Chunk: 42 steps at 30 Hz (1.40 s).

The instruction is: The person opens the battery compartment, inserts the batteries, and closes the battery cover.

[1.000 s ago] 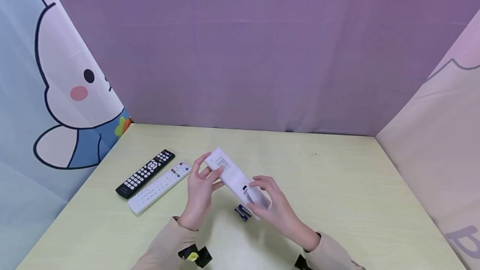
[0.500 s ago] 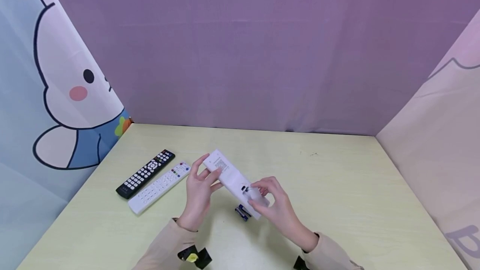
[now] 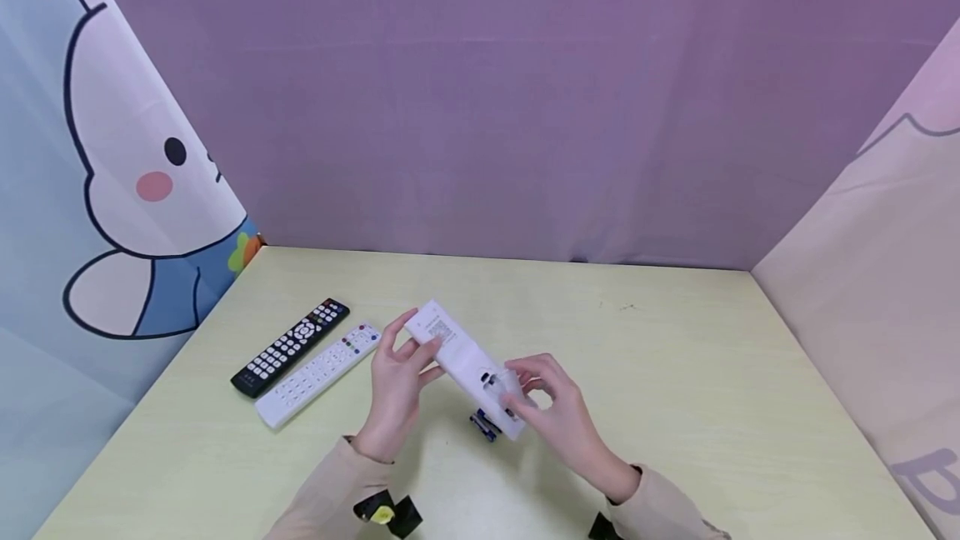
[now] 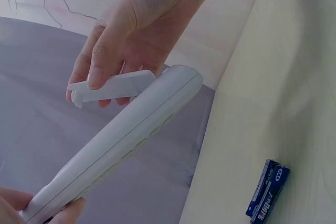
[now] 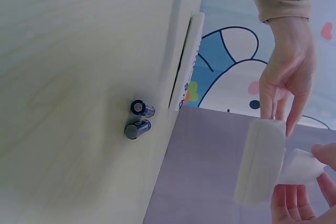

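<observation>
My left hand (image 3: 396, 398) grips the upper end of a white remote control (image 3: 461, 357), its labelled back facing up, tilted above the table. My right hand (image 3: 558, 415) pinches the white battery cover (image 4: 118, 87) between thumb and fingers. In the left wrist view the cover stands angled away from the remote's lower end. The battery compartment (image 3: 489, 380) shows uncovered in part, the rest lying behind the right fingers. Below the remote, two blue batteries (image 4: 269, 192) lie side by side on the table, partly hidden in the head view.
To the left, a black remote control (image 3: 291, 348) and a second white remote control (image 3: 318, 376) lie parallel, buttons up, on the pale wooden table (image 3: 675, 373). A purple curtain (image 3: 480, 107) stands behind the table, with printed cloth at both sides.
My right hand has drawn the battery cover off the remote's back, exposing more of the compartment. My left hand and the remote have shifted only slightly. The batteries have stayed put.
</observation>
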Motion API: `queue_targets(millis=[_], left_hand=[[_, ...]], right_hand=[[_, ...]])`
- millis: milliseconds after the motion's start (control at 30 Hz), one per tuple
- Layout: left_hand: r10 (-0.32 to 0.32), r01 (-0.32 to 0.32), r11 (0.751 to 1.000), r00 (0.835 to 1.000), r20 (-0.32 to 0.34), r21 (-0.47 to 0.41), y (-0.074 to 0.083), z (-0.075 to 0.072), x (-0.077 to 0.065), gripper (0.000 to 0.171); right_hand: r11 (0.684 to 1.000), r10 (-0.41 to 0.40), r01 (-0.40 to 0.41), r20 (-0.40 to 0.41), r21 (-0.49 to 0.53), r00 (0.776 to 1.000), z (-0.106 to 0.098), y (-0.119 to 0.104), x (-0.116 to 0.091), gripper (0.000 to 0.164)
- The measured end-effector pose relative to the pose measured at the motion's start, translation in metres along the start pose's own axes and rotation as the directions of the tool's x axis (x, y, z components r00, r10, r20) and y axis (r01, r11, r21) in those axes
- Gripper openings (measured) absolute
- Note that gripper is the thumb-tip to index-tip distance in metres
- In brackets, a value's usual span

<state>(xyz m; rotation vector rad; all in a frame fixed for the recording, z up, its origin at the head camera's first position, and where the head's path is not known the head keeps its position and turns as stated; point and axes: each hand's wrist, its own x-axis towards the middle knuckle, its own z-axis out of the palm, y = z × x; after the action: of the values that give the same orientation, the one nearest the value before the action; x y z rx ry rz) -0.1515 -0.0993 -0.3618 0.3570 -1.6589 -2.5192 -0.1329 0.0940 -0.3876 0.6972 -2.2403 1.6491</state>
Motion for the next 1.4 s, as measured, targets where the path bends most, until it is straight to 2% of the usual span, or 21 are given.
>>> queue_targets(millis=[100,233,533,833,1167,1400], left_hand=[[-0.012,0.012,1.0,1.0,-0.01,0.002,0.001,-0.001,0.001,0.053],[-0.025,0.025,1.0,0.999,-0.019,0.005,0.002,-0.004,0.002,0.054],[-0.052,0.052,0.999,0.998,-0.044,0.012,0.004,-0.013,0.006,0.055],[-0.063,0.064,0.998,0.996,-0.066,0.025,0.004,-0.027,0.007,0.053],[-0.073,0.073,0.997,0.991,-0.111,-0.009,0.009,-0.046,0.009,0.055],[-0.083,0.085,0.996,0.987,-0.135,0.011,0.015,-0.057,0.008,0.058]], right_hand=[[0.993,0.091,-0.092,0.024,0.068,0.996,-0.004,-0.001,0.002,0.034],[0.978,0.179,-0.183,0.048,0.104,0.983,-0.011,0.001,0.005,0.033],[0.967,0.229,-0.238,0.102,0.09,0.968,-0.028,0.013,0.008,0.033],[0.94,0.339,-0.341,0.131,-0.007,0.932,-0.044,0.027,0.01,0.033],[0.93,0.368,-0.363,0.143,-0.059,0.919,-0.056,0.042,0.01,0.033],[0.938,0.344,-0.325,0.195,-0.122,0.919,-0.063,0.052,0.009,0.032]])
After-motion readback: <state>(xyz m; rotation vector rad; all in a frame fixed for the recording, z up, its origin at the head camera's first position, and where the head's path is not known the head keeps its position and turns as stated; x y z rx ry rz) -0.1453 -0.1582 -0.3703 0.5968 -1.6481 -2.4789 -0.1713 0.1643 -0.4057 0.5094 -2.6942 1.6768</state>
